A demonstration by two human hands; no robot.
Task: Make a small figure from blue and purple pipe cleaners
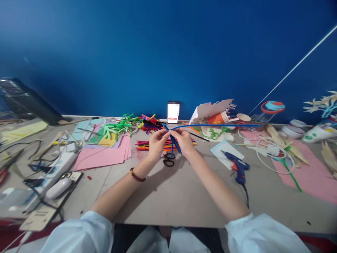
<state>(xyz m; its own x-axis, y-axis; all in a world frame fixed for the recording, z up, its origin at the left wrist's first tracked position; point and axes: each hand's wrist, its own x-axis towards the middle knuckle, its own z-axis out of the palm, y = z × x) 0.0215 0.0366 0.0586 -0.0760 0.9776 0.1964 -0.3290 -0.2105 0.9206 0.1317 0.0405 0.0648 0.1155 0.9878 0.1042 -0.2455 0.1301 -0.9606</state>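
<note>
Moderate, diffuse light; blue wall (168, 52) palest at upper left, darkening rightward. Soft shadows on worktop (186, 207). Phone screen (172, 110) glaring white, pixelated. Edges stretched, blurred.

Open front-centre tabletop (168, 207), scissors (168, 160) beyond it, glue gun (239, 168) obstructing right, power strip (59, 169) left

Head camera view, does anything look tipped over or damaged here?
By the blue wall, orange paper cups lie tipped sideways, not upright; the white paper beside them has a jagged upper edge, as if torn.
</note>
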